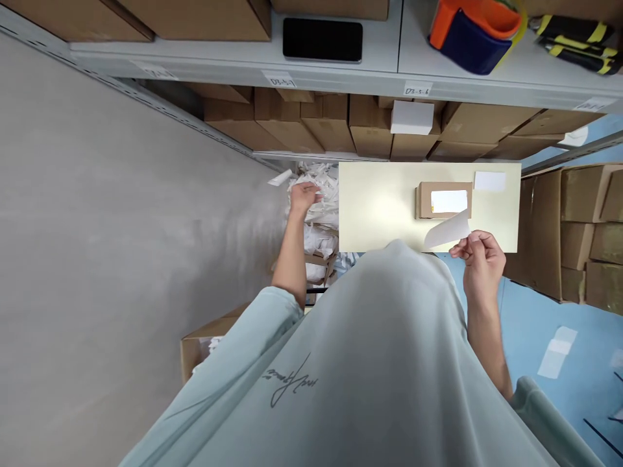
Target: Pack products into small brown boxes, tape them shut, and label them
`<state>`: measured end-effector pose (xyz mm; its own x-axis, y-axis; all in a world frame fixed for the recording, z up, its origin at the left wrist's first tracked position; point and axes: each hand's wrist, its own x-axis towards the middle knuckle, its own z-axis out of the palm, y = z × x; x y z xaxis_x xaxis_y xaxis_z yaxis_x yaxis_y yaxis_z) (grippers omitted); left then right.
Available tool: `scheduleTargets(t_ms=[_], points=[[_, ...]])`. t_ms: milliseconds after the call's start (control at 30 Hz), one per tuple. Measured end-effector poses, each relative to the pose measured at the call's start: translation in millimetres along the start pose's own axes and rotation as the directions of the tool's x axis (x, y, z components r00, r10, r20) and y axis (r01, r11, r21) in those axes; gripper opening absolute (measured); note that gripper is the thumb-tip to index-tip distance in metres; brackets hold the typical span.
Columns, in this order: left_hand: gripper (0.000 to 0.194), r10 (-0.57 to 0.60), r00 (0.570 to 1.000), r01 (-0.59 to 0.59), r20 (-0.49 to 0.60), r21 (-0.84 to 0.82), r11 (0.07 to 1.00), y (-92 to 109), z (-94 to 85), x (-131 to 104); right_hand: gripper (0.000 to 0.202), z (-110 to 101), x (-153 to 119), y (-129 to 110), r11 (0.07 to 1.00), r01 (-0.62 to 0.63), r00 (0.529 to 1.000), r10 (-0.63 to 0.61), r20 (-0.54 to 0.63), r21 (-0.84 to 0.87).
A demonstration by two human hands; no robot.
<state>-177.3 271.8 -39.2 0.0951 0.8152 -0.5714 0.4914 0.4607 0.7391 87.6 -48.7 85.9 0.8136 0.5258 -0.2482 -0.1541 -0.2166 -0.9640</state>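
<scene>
My right hand [481,259] pinches a curled white paper sheet [448,231] between thumb and fingers at the table's near right edge. The sheet's far end overlaps the front of a small brown cardboard box [425,202], which bears a white label [448,202] on top. My left hand [304,196] is stretched out left of the table, over a heap of white paper scraps [327,183]. Its fingers look extended, with nothing visible in them. A loose white paper strip [280,178] is just beyond it, to the left.
The small box stands on a cream table [374,207], beside a white paper slip [490,181]. Grey shelves behind hold cardboard boxes [324,117], a black phone [322,40], a tape dispenser [474,35] and yellow-black hand tools [577,39]. Cartons [540,233] are stacked at right.
</scene>
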Motion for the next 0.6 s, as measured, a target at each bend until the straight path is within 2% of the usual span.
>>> scheduleTargets(t_ms=[67, 133, 233, 333, 433, 600], points=[[0.027, 0.056, 0.992, -0.035, 0.116, -0.179, 0.983, 10, 31.7, -28, 0.029, -5, 11, 0, 1.0, 0.006, 1.0, -0.006, 0.003, -0.006], [0.04, 0.186, 0.946, -0.106, 0.266, -0.289, 0.952, 26, 59.0, -69, 0.027, -10, 25, -2, 1.0, 0.012, 1.0, -0.011, 0.028, -0.02], [0.053, 0.31, 0.88, -0.179, 0.359, -0.354, 0.918, 57, 87.3, -132, 0.03, -17, 48, -8, 0.998, 0.028, 0.996, -0.023, 0.088, -0.049], [0.056, 0.376, 0.84, -0.224, 0.391, -0.382, 0.897, 84, 106.5, -176, 0.034, -24, 72, -14, 0.996, 0.056, 0.987, -0.045, 0.153, -0.065], [0.054, 0.417, 0.822, -0.261, 0.387, -0.393, 0.881, 102, 126.8, -198, 0.037, -34, 95, -16, 0.994, 0.085, 0.975, -0.069, 0.213, -0.07], [0.042, 0.464, 0.802, -0.293, 0.375, -0.429, 0.854, 122, 167.7, -211, 0.045, -56, 131, -8, 0.995, 0.099, 0.948, -0.085, 0.306, -0.032]])
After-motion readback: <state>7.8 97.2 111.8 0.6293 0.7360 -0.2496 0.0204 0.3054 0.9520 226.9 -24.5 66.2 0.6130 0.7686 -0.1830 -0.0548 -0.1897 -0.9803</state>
